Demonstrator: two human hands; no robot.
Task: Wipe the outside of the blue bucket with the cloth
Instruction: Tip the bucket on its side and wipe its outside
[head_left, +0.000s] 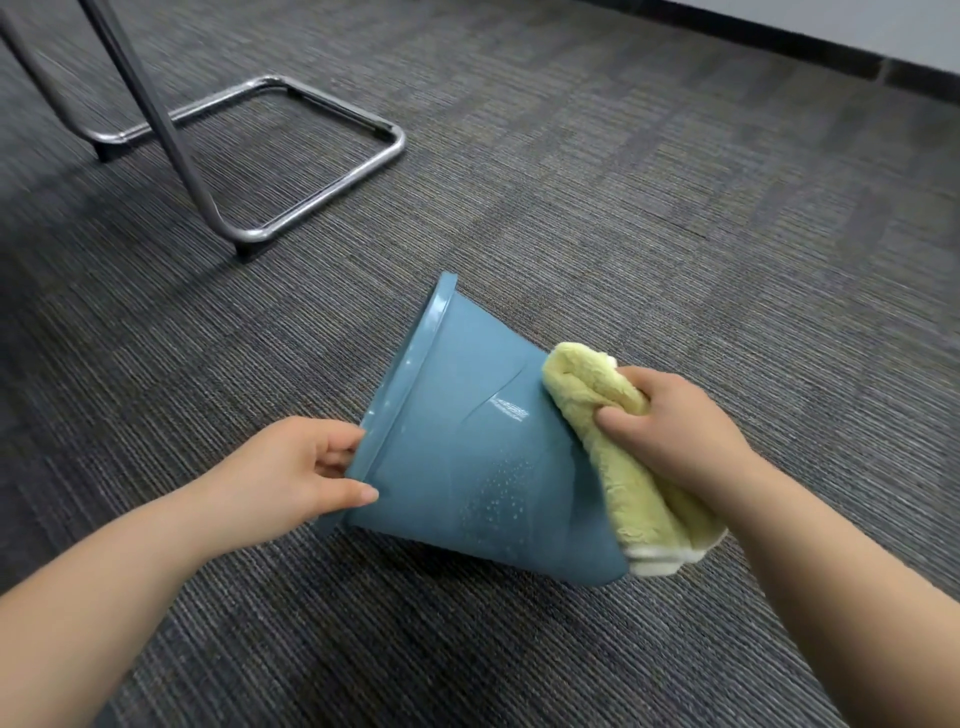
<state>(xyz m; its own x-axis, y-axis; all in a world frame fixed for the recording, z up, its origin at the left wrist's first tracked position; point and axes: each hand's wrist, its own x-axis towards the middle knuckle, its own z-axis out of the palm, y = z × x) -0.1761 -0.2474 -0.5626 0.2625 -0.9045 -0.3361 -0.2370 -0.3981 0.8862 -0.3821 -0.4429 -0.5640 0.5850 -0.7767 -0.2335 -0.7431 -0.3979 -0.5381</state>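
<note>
The blue bucket (467, 457) lies tipped on its side on the grey striped carpet (675, 234), its rim turned toward the chrome chair frame (291, 171) and its narrower base turned away from it. Open carpet runs between the bucket's rim and the frame, so the two are well apart. More bare carpet stretches beyond the bucket on the far side, up to a dark skirting board (779, 47) along the wall, and the floor on the near side of the bucket is open as well.

The left hand (291, 467) pinches the bucket's rim at its lower edge, thumb on the outer wall and fingers curled over the lip. The right hand (670, 431) is closed around a bunched yellow-green cloth (623, 467), which is pressed against the bucket's base end and drapes down past it to just above the carpet; a paler edge shows at the cloth's lowest fold.

The bucket's outer wall is a dull slate blue, smooth, flaring from base to rim. A patch of pale specks or droplets sits on the lower part of the wall, and a small light printed mark, too small to read, lies nearer the cloth, with a thin curved line beside it. The rim band is lighter and slightly glossy.
</note>
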